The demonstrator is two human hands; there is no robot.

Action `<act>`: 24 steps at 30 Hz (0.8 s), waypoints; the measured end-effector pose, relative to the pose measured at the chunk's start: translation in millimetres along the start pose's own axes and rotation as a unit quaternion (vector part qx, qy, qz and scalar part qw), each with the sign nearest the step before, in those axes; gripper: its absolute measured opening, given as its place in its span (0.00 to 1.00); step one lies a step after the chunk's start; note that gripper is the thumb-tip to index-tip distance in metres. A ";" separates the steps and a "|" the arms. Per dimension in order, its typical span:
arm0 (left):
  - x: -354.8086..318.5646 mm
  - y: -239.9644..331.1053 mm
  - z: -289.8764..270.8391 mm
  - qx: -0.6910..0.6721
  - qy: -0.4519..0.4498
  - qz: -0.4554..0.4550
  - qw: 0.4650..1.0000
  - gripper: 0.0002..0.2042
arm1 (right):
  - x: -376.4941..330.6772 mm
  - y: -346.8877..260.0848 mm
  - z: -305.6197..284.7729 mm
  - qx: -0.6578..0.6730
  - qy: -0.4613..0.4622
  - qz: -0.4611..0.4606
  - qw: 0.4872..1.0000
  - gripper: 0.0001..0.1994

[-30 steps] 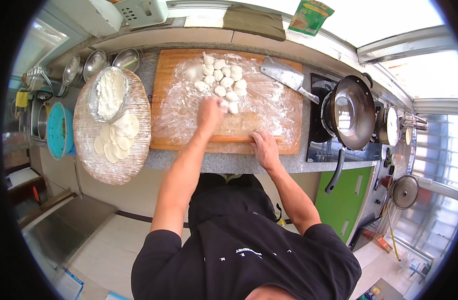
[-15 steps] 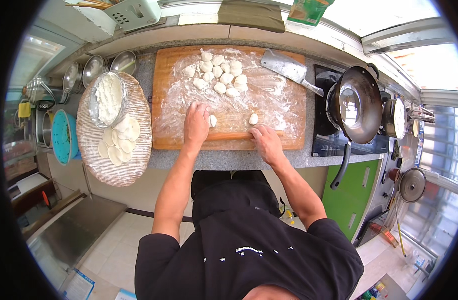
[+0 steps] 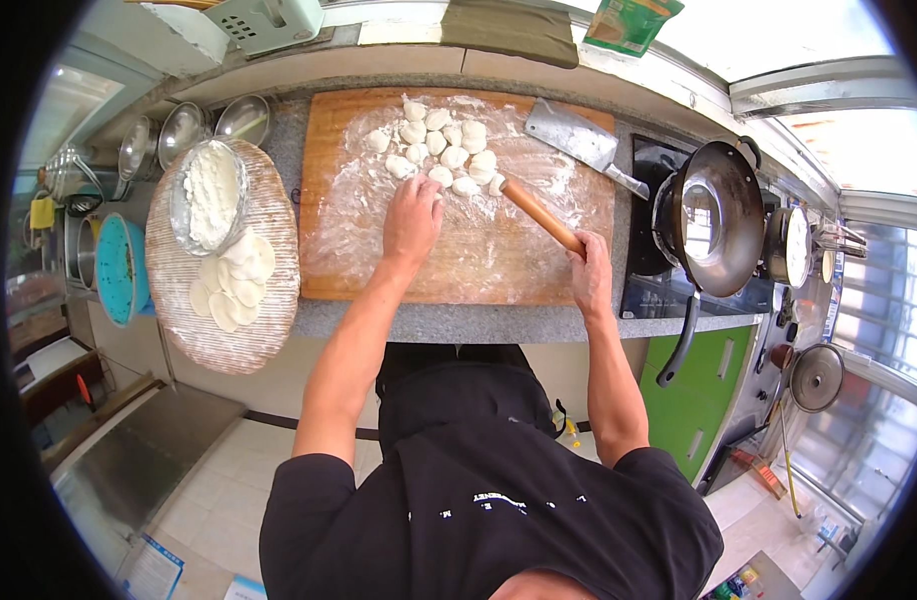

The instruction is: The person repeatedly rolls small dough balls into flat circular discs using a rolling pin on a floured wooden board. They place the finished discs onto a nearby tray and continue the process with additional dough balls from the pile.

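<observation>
Rolling pin now lies angled on the floured wooden board, gripped at its near end by the right hand, where earlier both hands pressed dough; left hand, fingers curled, touches dough pieces.

Beside the floured wooden cutting board, the left hand covers whatever dough lies under its palm, the right hand hides the wooden rolling pin's near end

Floured wooden board, wooden rolling pin
</observation>
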State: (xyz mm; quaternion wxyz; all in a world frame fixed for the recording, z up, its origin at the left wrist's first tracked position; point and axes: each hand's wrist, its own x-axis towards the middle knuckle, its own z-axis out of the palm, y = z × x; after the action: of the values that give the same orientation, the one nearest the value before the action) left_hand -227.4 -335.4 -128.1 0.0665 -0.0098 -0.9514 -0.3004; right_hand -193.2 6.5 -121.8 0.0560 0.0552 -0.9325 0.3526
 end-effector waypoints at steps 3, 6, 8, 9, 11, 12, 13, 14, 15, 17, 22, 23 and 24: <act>-15.0 3.5 -2.4 0.038 -0.056 -0.010 0.998 0.15 | -4.7 -2.8 0.1 -0.016 0.010 -0.003 1.000 0.19; -40.3 21.9 -18.5 0.065 -0.164 -0.045 0.983 0.16 | -6.5 -8.9 4.2 0.000 0.000 0.004 1.000 0.19; -41.9 17.0 -1.5 0.060 -0.120 -0.032 0.991 0.20 | -5.4 -15.6 7.4 0.022 0.005 0.019 1.000 0.19; -40.7 14.8 6.2 0.058 -0.096 -0.026 0.993 0.22 | -4.0 -18.1 9.5 0.034 0.007 0.025 0.999 0.18; -28.2 23.3 17.1 0.112 -0.113 0.042 0.986 0.28 | -6.1 -14.9 14.1 0.017 0.007 0.019 1.000 0.18; -21.5 25.3 22.7 0.139 -0.118 0.077 0.980 0.30 | -3.7 -13.3 14.7 0.008 0.010 0.014 1.000 0.18; -17.9 24.8 24.8 0.157 -0.141 0.093 0.973 0.32 | -2.7 -12.2 15.0 0.007 0.009 0.006 1.000 0.18; -14.7 24.3 26.7 0.175 -0.164 0.110 0.965 0.35 | -2.7 -11.6 15.5 0.006 0.008 -0.003 1.000 0.18; -16.3 24.0 28.3 0.192 -0.190 0.125 0.955 0.37 | -4.9 -14.0 14.8 0.005 0.005 -0.008 1.000 0.18; -21.9 23.8 31.1 0.201 -0.203 0.126 0.950 0.38 | -6.3 -17.7 13.7 0.014 -0.011 0.016 1.000 0.18; -5.3 35.2 13.5 0.203 -0.258 0.099 0.939 0.38 | 6.5 -33.7 12.9 -0.004 -0.018 -0.003 1.000 0.17; -0.3 37.4 10.6 0.022 -0.207 0.017 0.978 0.38 | 9.6 -35.4 10.6 -0.007 -0.016 -0.002 1.000 0.17; 3.9 35.4 3.8 -0.157 -0.143 -0.070 0.975 0.37 | 14.4 -41.6 11.8 -0.004 -0.018 -0.005 1.000 0.16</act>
State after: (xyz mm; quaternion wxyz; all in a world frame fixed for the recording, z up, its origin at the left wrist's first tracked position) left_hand -229.6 -304.3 -110.4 -0.0943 0.0037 -0.8903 -0.4456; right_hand -202.3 -33.2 -101.5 0.0416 0.0660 -0.9345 0.3472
